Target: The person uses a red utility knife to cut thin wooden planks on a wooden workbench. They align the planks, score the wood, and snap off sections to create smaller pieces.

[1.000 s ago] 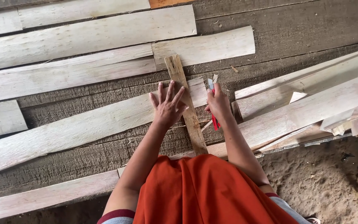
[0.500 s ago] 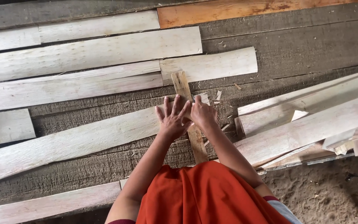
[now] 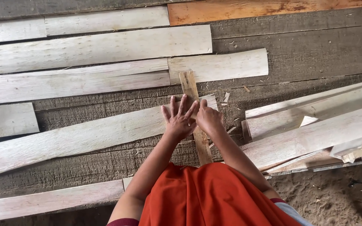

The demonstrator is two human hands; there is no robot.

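Observation:
A narrow brown wooden strip [image 3: 189, 86] lies crosswise over a long pale plank [image 3: 84, 134] on the dark board floor. My left hand [image 3: 179, 118] is spread flat, fingers apart, pressing where the strip crosses the plank. Touching it on the right, my right hand [image 3: 208, 119] rests on the strip with its fingers curled shut. The red pencil seen in it earlier is hidden under the hand. My orange garment [image 3: 214, 196] covers the strip's near end.
Several pale planks [image 3: 105, 48] lie side by side further out, with an orange-brown board [image 3: 273, 8] at the top. A loose stack of planks [image 3: 315, 125] overhangs the floor edge at right, above sandy ground [image 3: 332, 196]. Wood chips [image 3: 226, 97] lie near the strip.
My right hand moved left and down onto the strip, next to my left hand, and the red pencil went out of sight. My left hand stayed spread on the crossing.

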